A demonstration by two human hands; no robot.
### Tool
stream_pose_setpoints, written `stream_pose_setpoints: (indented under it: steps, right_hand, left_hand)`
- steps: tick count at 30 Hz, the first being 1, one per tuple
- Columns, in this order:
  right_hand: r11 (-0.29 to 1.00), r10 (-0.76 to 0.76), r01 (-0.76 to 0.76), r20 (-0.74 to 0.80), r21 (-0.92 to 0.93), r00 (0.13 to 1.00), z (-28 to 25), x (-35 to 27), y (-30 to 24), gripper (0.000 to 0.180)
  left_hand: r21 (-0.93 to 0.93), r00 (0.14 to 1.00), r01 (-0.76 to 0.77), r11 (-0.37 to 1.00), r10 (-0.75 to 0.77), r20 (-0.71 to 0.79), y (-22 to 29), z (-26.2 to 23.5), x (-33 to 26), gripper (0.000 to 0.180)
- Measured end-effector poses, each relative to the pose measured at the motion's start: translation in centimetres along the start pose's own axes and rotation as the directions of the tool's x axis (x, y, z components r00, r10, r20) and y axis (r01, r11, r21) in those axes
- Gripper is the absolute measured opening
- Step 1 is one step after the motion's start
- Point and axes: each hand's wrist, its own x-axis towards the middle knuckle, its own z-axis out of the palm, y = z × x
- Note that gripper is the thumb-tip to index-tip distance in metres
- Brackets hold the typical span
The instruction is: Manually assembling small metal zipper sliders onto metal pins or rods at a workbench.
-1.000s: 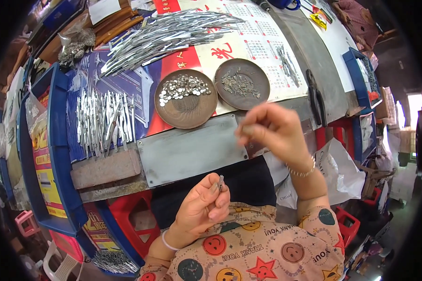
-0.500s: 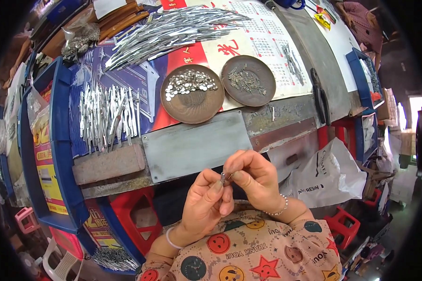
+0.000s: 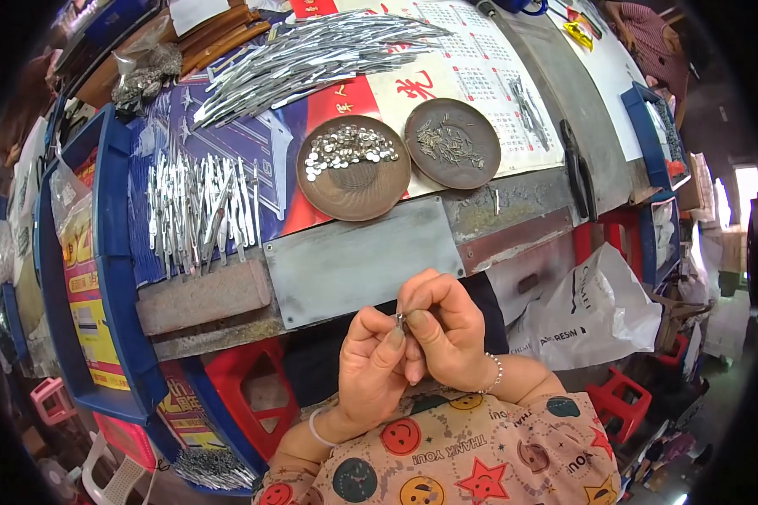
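Observation:
Over my lap, just off the near table edge, both hands meet fingertip to fingertip. A small shiny metal piece point(image 3: 400, 319) is pinched between them; most of it is hidden by the fingers, so its exact kind does not show. My left hand point(image 3: 370, 364) closes thumb against fingers on it from the left. From the other side my right hand point(image 3: 449, 326) pinches at the same piece with thumb and forefinger. Beyond them lies a grey metal plate point(image 3: 362, 265). Behind it stand a brown dish point(image 3: 354, 198) of small silver discs and a smaller dish point(image 3: 456, 175) of thin metal pins.
Flat metal strips point(image 3: 202, 210) lie left of the plate, behind a worn bar point(image 3: 204, 299). A larger heap of strips point(image 3: 312, 63) covers the back. Pliers point(image 3: 576, 172) rest at right. A blue crate point(image 3: 114, 252) stands left, a white plastic bag point(image 3: 602, 311) hangs right.
The fingertips of my right hand have drawn in closer to the left ones around the metal piece. The whole view has shifted slightly; the table things look unmoved.

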Motion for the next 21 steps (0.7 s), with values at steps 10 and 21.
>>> stream_pose_setpoints:
  steps: [10, 21]
  right_hand:
    - [0.877, -0.347, 0.33, 0.014, -0.349, 0.938, -0.1, -0.7, 0.6, 0.01]
    - [0.986, 0.155, -0.168, 0.317, 0.011, 0.936, -3.0, 0.2, -2.3, 0.004]
  left_hand:
    - [0.21, 0.983, -0.175, 0.962, 0.16, 0.085, -0.5, -0.8, -0.5, 0.005]
    - [0.201, 0.994, 0.029, 0.979, -0.049, 0.094, 0.1, -0.3, -1.6, 0.004]
